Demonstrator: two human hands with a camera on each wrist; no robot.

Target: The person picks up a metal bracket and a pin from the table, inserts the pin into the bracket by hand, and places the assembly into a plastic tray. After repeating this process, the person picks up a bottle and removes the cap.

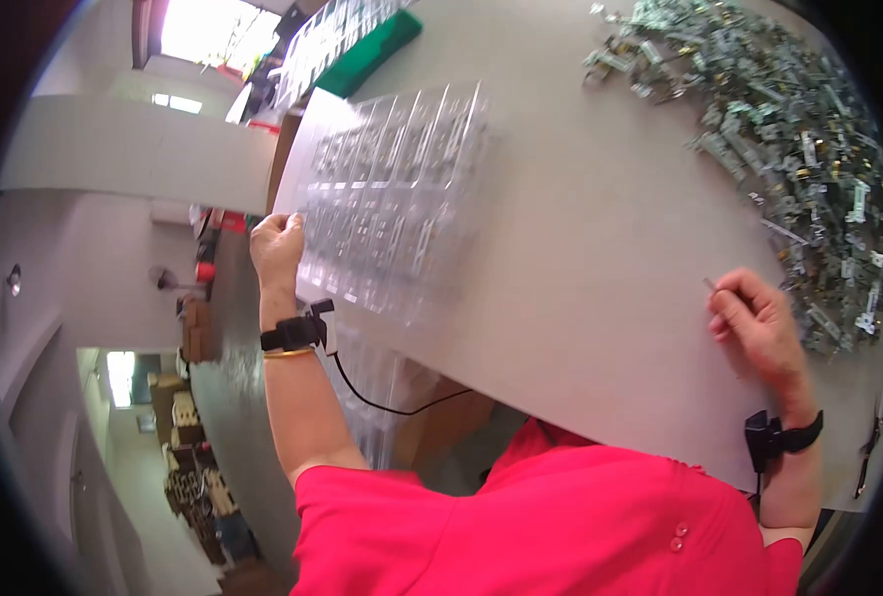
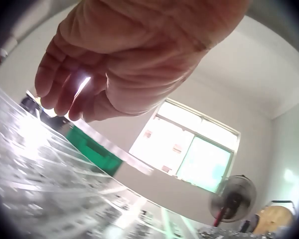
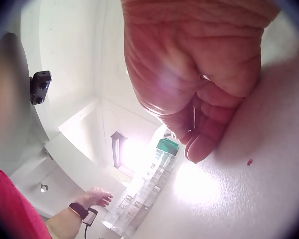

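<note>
A clear plastic compartment tray (image 1: 401,184) carries small metal parts in rows and looks blurred along its right side. My left hand (image 1: 277,243) is at the tray's left edge, thumb and fingers bent together on the pale rim. From the left wrist, the hand (image 2: 124,64) shows curled fingers above the tray (image 2: 65,189), with light coming through between them. Over the table, my right hand (image 1: 759,323) pinches a small thin metal piece (image 1: 710,285) that sticks out past the fingertips. In the right wrist view, the curled fingers of that hand (image 3: 194,84) mostly hide the piece.
A big heap of metal clips (image 1: 799,149) covers the right side of the table (image 1: 580,248). Behind the tray stands a green bin (image 1: 372,55). Below the table edge are more clear trays (image 1: 367,387) and a cardboard box (image 1: 451,417). A small red bit (image 3: 249,162) lies near the right hand.
</note>
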